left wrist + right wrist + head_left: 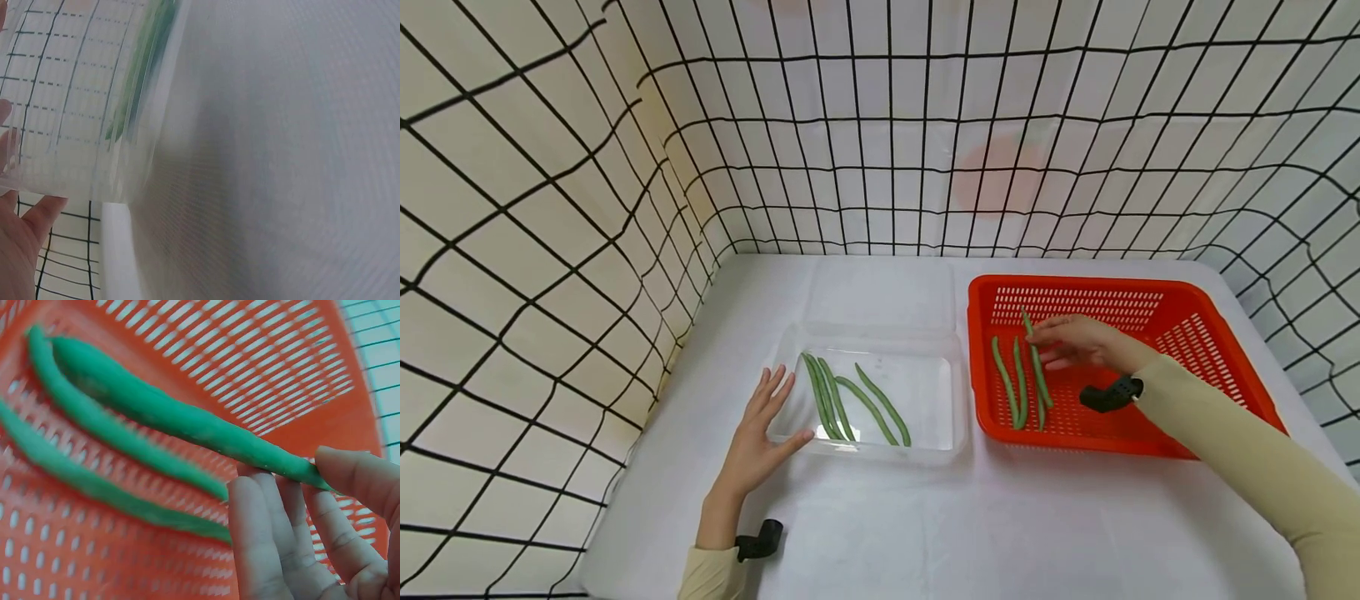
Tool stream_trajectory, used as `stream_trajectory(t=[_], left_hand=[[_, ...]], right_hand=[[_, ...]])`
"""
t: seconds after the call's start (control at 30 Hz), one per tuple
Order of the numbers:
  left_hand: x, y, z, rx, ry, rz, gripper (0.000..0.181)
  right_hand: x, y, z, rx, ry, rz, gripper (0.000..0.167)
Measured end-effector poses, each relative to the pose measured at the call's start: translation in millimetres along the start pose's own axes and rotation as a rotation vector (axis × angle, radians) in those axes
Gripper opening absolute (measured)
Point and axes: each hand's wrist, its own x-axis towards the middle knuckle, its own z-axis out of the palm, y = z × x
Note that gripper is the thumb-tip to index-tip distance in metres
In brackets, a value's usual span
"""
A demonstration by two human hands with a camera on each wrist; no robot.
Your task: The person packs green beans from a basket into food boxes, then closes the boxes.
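Observation:
My right hand (pixel 1078 342) is inside the red basket (pixel 1120 448). It pinches one end of a green bean (pixel 187 424) between thumb and fingers, and the rest of that bean slants away from the fingertips. Other green beans (pixel 119 499) lie beside it on the basket floor. To the left stands a clear plastic container (pixel 925 392) with several green beans (pixel 882 404) in it, lying lengthwise front to back. My left hand (pixel 763 442) rests at the container's left front corner, fingers spread; the left wrist view shows fingers along its clear wall (pixel 69 156).
Container and basket stand side by side on a white-covered table (pixel 887 517). Black wire grid panels (pixel 891 142) rise behind and along both sides of the table. The basket's slotted wall (pixel 1075 304) surrounds the right hand.

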Motion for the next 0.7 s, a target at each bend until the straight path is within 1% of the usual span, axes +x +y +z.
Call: stream_trajectory(t=[0.17,0.27,0.33,0.5,0.6,0.7], left_hand=[[-0.9,-0.9,-2.0,0.019,-0.004,-0.004,0.087],[-1.6,-0.9,-3.0,0.022,0.003,-0.002,0.086],[-2.1,-1.1,-3.1,0.023,0.006,-0.003,0.086],[-3.2,-1.9,-1.7,0.008,-0.002,-0.011,0.086],[-2.7,-2.1,-0.9,0.002,-0.002,-0.015,0.087],[-0.7,-1.2,0.5,-0.010,-0.004,-0.004,0.086]], right_hand=[[-8.5,-23,8,0.052,0.000,-0.023,0.042],[-11.3,-40,21,0.072,-0.005,-0.043,0.042],[-13.5,-51,32,0.086,-0.020,-0.057,0.041],[-16.4,-74,67,0.090,-0.094,-0.082,0.037],[-10.7,-84,91,0.068,-0.135,-0.096,0.037],[-1.7,-89,113,0.036,-0.177,-0.107,0.036]])
